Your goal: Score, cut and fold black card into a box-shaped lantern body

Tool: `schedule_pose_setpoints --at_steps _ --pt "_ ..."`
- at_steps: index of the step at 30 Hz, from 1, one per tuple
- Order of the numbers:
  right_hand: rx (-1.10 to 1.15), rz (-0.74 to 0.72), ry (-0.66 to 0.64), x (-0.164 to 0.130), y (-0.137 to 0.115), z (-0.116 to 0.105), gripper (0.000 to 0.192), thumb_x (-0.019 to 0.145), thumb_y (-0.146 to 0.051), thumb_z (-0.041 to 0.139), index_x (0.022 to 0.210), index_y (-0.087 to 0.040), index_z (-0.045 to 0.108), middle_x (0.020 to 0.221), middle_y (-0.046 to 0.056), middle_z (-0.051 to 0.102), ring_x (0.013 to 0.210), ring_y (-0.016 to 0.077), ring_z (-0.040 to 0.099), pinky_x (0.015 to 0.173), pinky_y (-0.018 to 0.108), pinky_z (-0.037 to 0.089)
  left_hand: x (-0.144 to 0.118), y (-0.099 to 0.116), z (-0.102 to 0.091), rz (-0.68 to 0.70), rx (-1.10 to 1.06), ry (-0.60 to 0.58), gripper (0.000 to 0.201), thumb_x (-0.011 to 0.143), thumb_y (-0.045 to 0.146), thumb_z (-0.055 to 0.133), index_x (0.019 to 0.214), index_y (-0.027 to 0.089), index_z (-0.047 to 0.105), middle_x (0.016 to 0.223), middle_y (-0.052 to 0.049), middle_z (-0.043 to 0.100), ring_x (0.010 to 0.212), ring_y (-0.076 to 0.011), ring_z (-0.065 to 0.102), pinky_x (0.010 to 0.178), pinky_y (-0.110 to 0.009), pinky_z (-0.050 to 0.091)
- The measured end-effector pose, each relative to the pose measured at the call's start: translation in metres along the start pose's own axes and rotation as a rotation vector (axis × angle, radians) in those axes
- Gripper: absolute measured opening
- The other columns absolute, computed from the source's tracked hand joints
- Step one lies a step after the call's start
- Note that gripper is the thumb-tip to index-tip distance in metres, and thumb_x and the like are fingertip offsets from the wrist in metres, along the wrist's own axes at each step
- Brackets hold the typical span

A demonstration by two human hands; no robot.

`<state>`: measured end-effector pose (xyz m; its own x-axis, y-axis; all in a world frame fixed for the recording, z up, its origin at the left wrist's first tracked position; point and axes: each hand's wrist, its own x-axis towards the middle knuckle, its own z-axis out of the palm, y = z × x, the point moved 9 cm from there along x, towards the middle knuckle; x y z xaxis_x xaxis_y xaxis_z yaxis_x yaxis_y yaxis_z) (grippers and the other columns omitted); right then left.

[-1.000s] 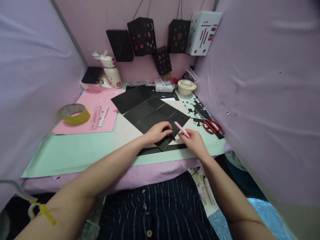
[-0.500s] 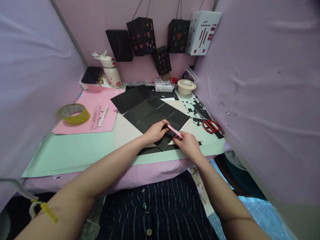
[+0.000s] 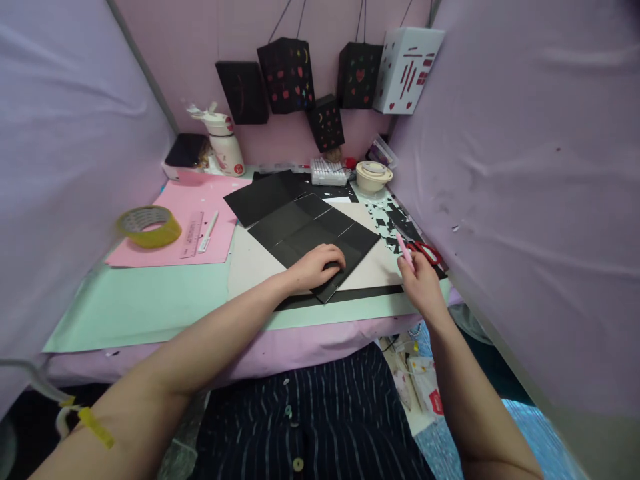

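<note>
My left hand (image 3: 319, 265) rests on a creased black card sheet (image 3: 305, 223), fingers lightly bent and spread over its near right part. The sheet is scored into panels and lies slanted across a pale board (image 3: 260, 263). Off to the right, my right hand (image 3: 423, 283) is closed round a slim pink pen-shaped tool (image 3: 405, 252), which points up and away from me. Its tip is too small to make out. Just beyond that hand lie red-handled scissors (image 3: 429, 253), partly covered by it.
Black paper scraps (image 3: 383, 217) litter the right side. A tape roll (image 3: 149, 227), ruler (image 3: 192, 235) and white pen (image 3: 209, 232) lie on the left. A bottle (image 3: 226, 147) and round tub (image 3: 374, 177) stand behind; paper lanterns (image 3: 286, 75) hang above.
My right hand has left the card sheet's near corner and moved right with the pink tool, now beside the scissors. My left hand stays on the sheet, its fingers slightly shifted.
</note>
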<state>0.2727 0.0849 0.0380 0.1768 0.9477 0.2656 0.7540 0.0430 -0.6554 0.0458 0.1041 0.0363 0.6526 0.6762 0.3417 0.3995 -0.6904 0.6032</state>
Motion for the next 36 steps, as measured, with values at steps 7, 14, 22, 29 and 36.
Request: schedule_pose_setpoints --at_steps 7,14,22,29,36 --pt "0.138 -0.056 -0.346 -0.053 -0.008 0.016 0.028 0.091 -0.046 0.046 0.083 -0.021 0.055 0.066 -0.003 0.048 0.062 0.0159 0.045 0.059 0.027 0.035 -0.001 0.001 0.009 0.019 -0.002 -0.146 0.020 0.090 0.021 0.054 0.102 0.025 0.069 0.122 -0.005 0.060 0.117 -0.0206 0.052 0.103 -0.037 0.037" --pt "0.182 -0.024 -0.288 -0.052 0.000 0.017 0.028 0.090 -0.046 0.049 0.089 -0.020 0.060 0.067 -0.003 0.047 0.064 0.0161 0.044 0.059 0.027 0.034 0.002 0.002 0.007 -0.155 0.145 -0.108 0.031 0.079 0.048 0.069 0.085 0.019 0.060 0.125 -0.011 0.057 0.122 -0.0307 0.045 0.101 -0.048 0.033" --pt "0.190 -0.017 -0.238 -0.052 0.009 0.012 0.030 0.089 -0.048 0.049 0.088 -0.020 0.061 0.064 -0.003 0.047 0.062 0.0161 0.043 0.058 0.027 0.034 -0.024 0.017 -0.003 -0.211 0.300 -0.293 0.014 0.084 0.020 0.058 0.070 0.018 0.055 0.134 -0.011 0.053 0.126 -0.0317 0.043 0.097 -0.047 0.033" --pt "0.184 0.002 -0.271 -0.060 0.024 0.005 0.031 0.090 -0.047 0.049 0.096 -0.020 0.063 0.072 0.000 0.058 0.067 0.0184 0.051 0.063 0.029 0.039 -0.077 0.029 -0.044 -0.200 0.150 -0.411 0.012 0.077 0.014 0.059 0.072 0.025 0.059 0.130 0.001 0.058 0.116 -0.0244 0.054 0.092 -0.036 0.039" --pt "0.187 -0.023 -0.356 -0.072 0.015 0.013 0.028 0.091 -0.044 0.047 0.097 -0.021 0.061 0.074 0.000 0.056 0.068 0.0178 0.050 0.062 0.028 0.037 -0.069 0.028 -0.036 -0.346 0.351 -0.146 0.024 0.085 0.039 0.062 0.101 0.021 0.060 0.105 -0.007 0.061 0.098 -0.0265 0.056 0.086 -0.038 0.043"
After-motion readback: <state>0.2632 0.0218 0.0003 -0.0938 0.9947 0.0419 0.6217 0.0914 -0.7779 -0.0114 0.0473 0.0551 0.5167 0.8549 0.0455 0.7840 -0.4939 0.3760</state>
